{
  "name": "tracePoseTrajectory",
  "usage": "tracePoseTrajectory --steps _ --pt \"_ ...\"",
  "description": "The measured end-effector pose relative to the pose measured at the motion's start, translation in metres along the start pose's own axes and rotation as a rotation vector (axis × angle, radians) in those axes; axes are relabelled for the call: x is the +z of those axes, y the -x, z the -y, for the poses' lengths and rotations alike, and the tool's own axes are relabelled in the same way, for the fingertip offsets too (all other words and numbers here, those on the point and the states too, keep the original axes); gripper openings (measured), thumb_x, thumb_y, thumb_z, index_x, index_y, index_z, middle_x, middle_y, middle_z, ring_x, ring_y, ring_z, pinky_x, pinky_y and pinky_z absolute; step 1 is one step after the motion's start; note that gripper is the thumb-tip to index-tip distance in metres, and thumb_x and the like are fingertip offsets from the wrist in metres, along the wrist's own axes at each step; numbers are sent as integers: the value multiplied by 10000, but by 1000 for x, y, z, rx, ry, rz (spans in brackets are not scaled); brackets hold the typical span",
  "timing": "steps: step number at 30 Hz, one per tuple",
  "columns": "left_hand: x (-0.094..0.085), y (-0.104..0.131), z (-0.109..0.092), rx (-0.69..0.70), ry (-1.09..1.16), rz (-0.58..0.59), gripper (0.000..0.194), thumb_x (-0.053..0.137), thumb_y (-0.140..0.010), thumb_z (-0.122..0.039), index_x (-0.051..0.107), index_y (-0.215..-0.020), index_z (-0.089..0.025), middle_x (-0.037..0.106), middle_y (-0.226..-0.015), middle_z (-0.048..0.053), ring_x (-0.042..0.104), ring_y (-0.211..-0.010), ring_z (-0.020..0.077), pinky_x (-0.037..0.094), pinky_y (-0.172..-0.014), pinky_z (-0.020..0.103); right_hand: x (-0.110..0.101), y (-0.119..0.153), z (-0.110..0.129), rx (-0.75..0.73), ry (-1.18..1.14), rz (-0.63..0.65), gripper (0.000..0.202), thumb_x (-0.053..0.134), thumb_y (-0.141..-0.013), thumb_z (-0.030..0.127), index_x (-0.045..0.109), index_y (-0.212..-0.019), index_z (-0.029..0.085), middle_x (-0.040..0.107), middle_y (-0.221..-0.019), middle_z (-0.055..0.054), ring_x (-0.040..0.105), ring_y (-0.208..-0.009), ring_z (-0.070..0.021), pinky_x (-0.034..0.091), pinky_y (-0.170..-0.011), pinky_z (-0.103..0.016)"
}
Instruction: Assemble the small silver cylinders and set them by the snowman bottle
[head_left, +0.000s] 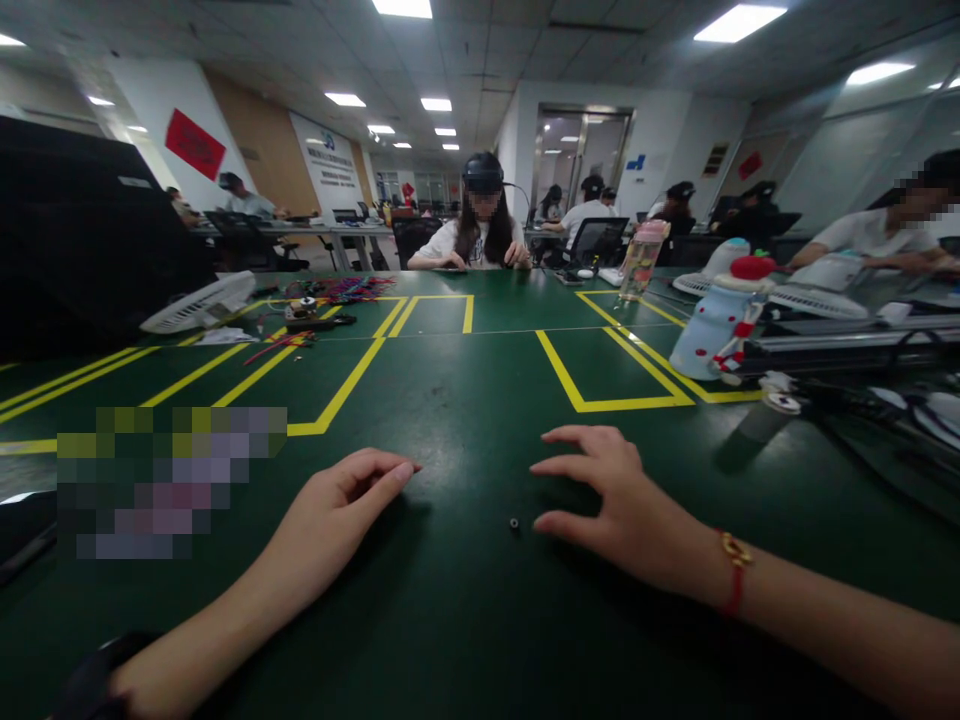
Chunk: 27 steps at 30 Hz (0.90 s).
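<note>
On the green table [465, 600] lies a small dark ring-shaped piece [514, 524] with a pale centre, too small to name for certain. My right hand [607, 500] is just to the right of it, fingers spread and curved, with nothing between them; thumb and piece are apart. My left hand [352, 500] is closed in a pinch, thumb against the index finger, to the left of the piece. Whatever its fingertips may hold is hidden or too small to make out.
Yellow tape lines [630, 405] mark the table. A blue bottle [709, 320] and a metal cylinder [776, 410] stand at right, near a clear bottle [643, 258]. Red wires [352, 290] and a white fan [202, 300] lie at left. Across sits a person [480, 230] wearing a headset.
</note>
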<state>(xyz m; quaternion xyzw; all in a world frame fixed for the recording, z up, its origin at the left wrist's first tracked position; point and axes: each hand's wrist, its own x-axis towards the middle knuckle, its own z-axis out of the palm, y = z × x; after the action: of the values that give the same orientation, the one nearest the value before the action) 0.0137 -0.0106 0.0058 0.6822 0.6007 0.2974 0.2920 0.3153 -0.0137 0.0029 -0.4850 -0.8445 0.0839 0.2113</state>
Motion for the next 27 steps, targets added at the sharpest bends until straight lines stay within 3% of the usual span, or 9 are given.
tracePoseTrajectory --steps 3,6,12,17,20,23,27 --pt "-1 1 -1 6 -3 8 334 524 -861 -528 696 -935 -251 691 -841 9 615 -753 198 442 -635 273 12 -8 20 -43 -87 85 257 582 -807 517 710 -956 352 532 -1270 -19 436 -1167 -260 343 -937 -497" --pt "0 0 -2 3 6 4 346 520 -859 -537 697 -917 -246 692 -829 10 617 -738 198 442 -610 267 1 -6 8 -1 -68 10 205 548 -851 435 703 -872 303 589 -1162 -22 482 -1109 -230 341 -938 -486" --pt "2 -1 -1 -2 9 0 359 513 -856 -549 693 -916 -244 685 -818 14 610 -726 200 428 -576 261 -41 3 -47 105 39 -178 243 552 -839 444 679 -890 243 622 -1085 -43 536 -1051 -211 381 -927 -418" --pt "2 -2 1 0 18 0 351 516 -858 -545 695 -918 -250 684 -822 6 612 -735 195 439 -620 269 -94 24 -109 324 312 -413 272 532 -846 398 674 -872 168 650 -1045 -87 573 -1003 -190 392 -902 -326" --pt "2 -2 1 4 8 -2 345 520 -856 -544 696 -906 -252 684 -821 3 616 -757 200 441 -647 275 -118 49 -149 574 463 -404 316 506 -845 422 665 -902 155 656 -1027 -124 582 -940 -203 411 -800 -323" --pt "3 -3 1 -5 2 -5 347 521 -854 -544 697 -902 -249 682 -817 7 606 -733 198 431 -614 270 -127 72 -176 819 458 -336 349 537 -802 485 666 -922 184 672 -944 -125 573 -756 -200 407 -669 -336" --pt "3 -2 1 -14 11 -12 345 519 -856 -543 696 -902 -250 680 -821 9 590 -700 189 415 -579 262 -126 79 -187 891 390 -334 362 572 -765 509 675 -933 206 677 -865 -125 554 -649 -191 398 -625 -342"
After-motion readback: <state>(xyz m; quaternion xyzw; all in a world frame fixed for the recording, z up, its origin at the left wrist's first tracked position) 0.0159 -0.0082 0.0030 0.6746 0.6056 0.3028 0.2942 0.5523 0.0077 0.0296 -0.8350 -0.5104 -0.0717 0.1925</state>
